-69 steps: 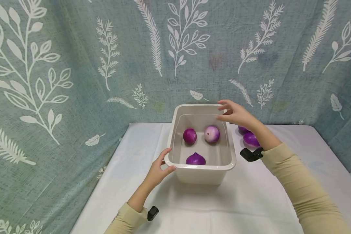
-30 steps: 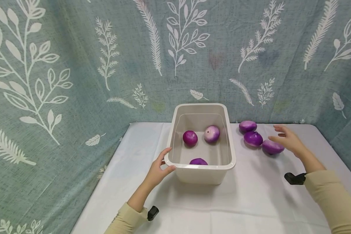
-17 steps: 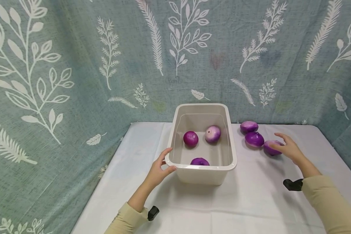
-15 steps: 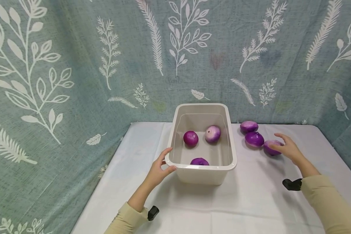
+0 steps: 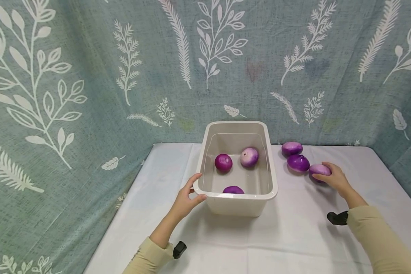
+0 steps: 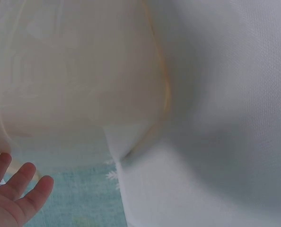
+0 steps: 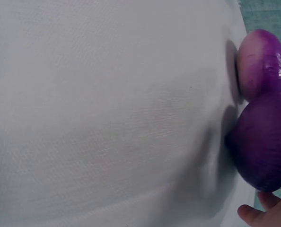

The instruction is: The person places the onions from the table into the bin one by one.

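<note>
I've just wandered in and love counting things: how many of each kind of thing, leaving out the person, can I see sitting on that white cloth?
Pale bin: 1
Purple onion-like bulbs: 6 visible (3 inside the bin, 3 outside it)
Total: 7

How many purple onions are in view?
6: three in the bin (left one, right one, front one), three on the table (far one, middle one, near one at the right hand). The bin's front may hide more.
</note>
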A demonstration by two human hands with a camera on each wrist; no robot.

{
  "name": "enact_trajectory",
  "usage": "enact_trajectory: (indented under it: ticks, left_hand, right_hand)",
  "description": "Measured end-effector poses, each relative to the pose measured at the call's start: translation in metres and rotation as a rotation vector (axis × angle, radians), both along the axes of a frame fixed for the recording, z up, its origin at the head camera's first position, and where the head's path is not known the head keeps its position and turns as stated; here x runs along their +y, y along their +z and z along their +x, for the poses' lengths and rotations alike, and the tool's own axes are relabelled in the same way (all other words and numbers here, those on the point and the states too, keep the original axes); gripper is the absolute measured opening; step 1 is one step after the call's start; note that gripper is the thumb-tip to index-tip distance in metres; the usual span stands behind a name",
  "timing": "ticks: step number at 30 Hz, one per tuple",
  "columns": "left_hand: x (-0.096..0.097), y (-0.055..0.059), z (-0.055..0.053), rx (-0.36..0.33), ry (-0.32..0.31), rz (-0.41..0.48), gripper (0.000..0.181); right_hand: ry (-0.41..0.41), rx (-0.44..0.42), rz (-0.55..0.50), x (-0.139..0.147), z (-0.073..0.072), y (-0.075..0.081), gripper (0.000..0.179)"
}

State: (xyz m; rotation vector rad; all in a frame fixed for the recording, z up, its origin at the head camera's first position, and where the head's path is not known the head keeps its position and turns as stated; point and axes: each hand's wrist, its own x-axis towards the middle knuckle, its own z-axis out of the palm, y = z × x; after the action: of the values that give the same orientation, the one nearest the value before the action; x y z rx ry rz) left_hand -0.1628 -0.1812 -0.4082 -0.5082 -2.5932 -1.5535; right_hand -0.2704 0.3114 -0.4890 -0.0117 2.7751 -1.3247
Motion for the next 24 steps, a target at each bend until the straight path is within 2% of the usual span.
enact_trajectory:
  ticks: [7, 14, 24]
  left_hand:
    - [0.000, 0.000, 0.000, 0.007, -0.014, 0.026, 0.066]
    - [0.001, 0.000, 0.000, 0.005, -0.005, 0.010, 0.066]
    - [0.001, 0.000, 0.000, 0.001, -0.011, 0.018, 0.065]
  right_hand:
    - [-0.038, 0.007, -0.059, -0.001, 0.003, -0.009, 0.081]
    - [-0.089, 0.016, -0.105, -0.001, 0.004, -0.016, 0.081]
    - [-0.124, 0.039, -0.053, 0.000, 0.004, -0.021, 0.080]
